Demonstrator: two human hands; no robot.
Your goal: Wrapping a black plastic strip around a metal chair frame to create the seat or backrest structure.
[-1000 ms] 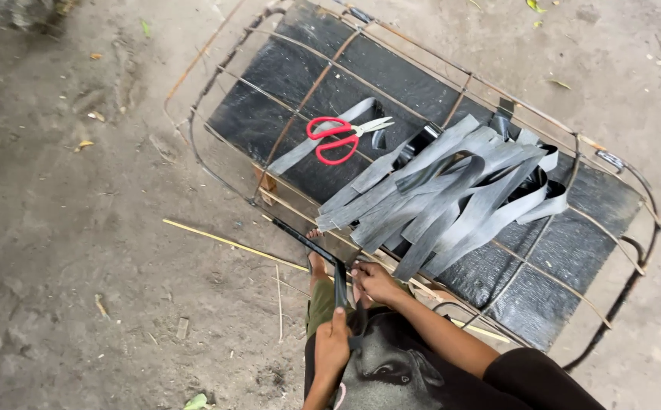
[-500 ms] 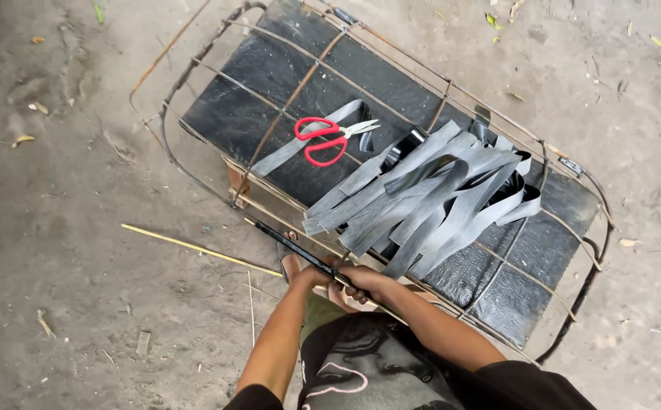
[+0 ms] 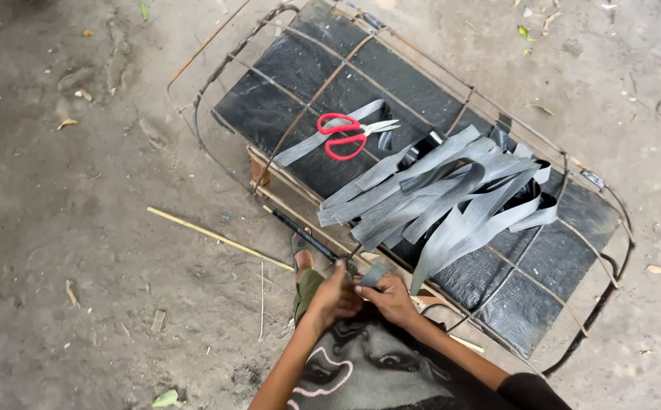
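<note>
My left hand (image 3: 334, 294) and my right hand (image 3: 391, 298) meet at the near edge of a rusty wire frame (image 3: 285, 193) that lies over a black panel (image 3: 330, 72). Both hands pinch the end of a grey rubber strip (image 3: 373, 275) at the frame's near bar. A dark thin rod (image 3: 304, 235) runs up and to the left from my left hand. A pile of grey rubber strips (image 3: 444, 193) lies on the panel. Red-handled scissors (image 3: 346, 135) rest on another grey strip farther back.
The frame sits on bare dirt ground (image 3: 64, 228) scattered with dry leaves. A thin bamboo stick (image 3: 216, 238) lies on the dirt left of my hands. My dark printed shirt (image 3: 368, 372) fills the bottom edge.
My left hand has come up from low beside my body to join my right hand at the frame's near bar. The view has shifted, so the frame sits farther right.
</note>
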